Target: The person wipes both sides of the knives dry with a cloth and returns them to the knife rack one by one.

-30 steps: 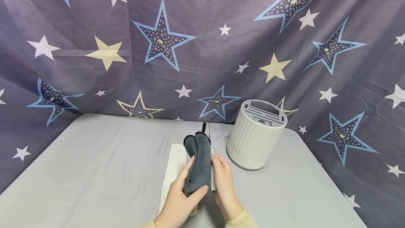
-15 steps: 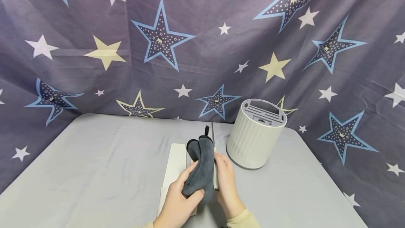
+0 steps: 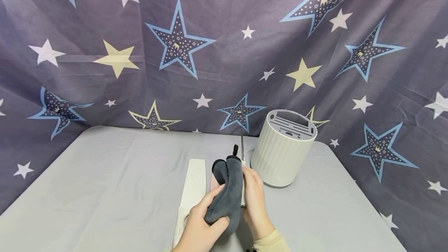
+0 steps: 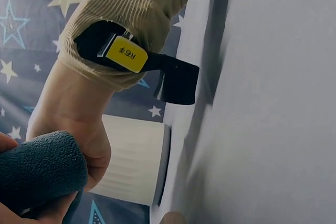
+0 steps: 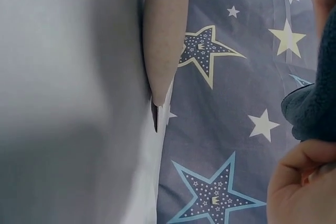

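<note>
In the head view, my left hand (image 3: 204,221) grips a folded dark grey plush cloth (image 3: 231,201) with a black edge and hanging loop. My right hand (image 3: 255,197) is close against the cloth's right side and holds the pale handle of a knife (image 3: 243,197). Its thin grey blade points away toward the curtain and looks edge-on. Cloth and fingers hide part of the handle. The left wrist view shows the cloth (image 4: 44,166) in front of the right hand (image 4: 92,153). Curled fingers of the right hand (image 5: 304,187) show beside the cloth (image 5: 310,108) in the right wrist view.
A white cleaver (image 3: 193,184) lies left of the hands, with a pink item (image 3: 213,183) partly hidden by the cloth. A ribbed white knife block (image 3: 283,153) with a slotted grey top stands at right. The star-patterned curtain (image 3: 224,49) borders the grey table (image 3: 115,189).
Both hands, the cloth and the knife have shifted to the right and slightly nearer. More of the knife's blade and of the pink item shows now. Cleaver and knife block have stayed put.
</note>
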